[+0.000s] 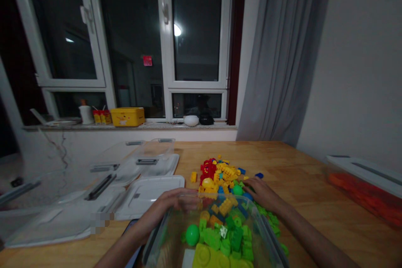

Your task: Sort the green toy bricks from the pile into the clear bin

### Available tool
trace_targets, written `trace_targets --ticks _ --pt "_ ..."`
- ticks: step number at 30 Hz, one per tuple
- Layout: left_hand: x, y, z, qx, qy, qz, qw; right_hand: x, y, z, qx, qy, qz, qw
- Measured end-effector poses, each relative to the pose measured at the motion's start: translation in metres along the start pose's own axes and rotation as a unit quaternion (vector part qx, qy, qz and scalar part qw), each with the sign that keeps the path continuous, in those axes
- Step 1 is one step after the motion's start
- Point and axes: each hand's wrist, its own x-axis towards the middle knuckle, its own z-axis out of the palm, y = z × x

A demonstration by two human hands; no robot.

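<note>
A clear plastic storage box (265,228) in front of me holds green, yellow, blue and orange toy building blocks, with a green ball-like piece (192,235) among them. Beyond its far wall, a heap of mostly yellow building blocks (228,172) lies on the table, with red pieces (207,169) on its left side. My left hand (179,198) is at the box's far left corner, fingers stretched toward the heap and partly seen through the plastic. My right hand (259,190) lies against the heap's right side, fingers apart beside green and blue blocks; its fingertips are partly hidden.
White box lids (150,190) and clear boxes stand on the wooden table (301,178) at left. A lidded box of orange-red pieces (364,192) stands at the right edge. A yellow box (127,116) sits on the windowsill. Green blocks lie beside my right forearm.
</note>
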Motion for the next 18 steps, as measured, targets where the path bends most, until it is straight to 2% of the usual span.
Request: trace_targets --ticks 6,10,18 --pt "-0.003 -0.002 0.006 -0.012 0.022 0.029 0.999 0.000 0.001 0.001 -0.007 0.001 0.005 1.000" --pt "-0.003 -0.003 0.008 -0.002 0.017 0.033 0.999 0.001 0.005 0.003 -0.010 0.008 0.007 1.000" --pt "-0.010 0.009 0.024 -0.005 0.040 0.034 0.999 0.002 0.002 0.001 -0.025 0.019 0.015 0.999"
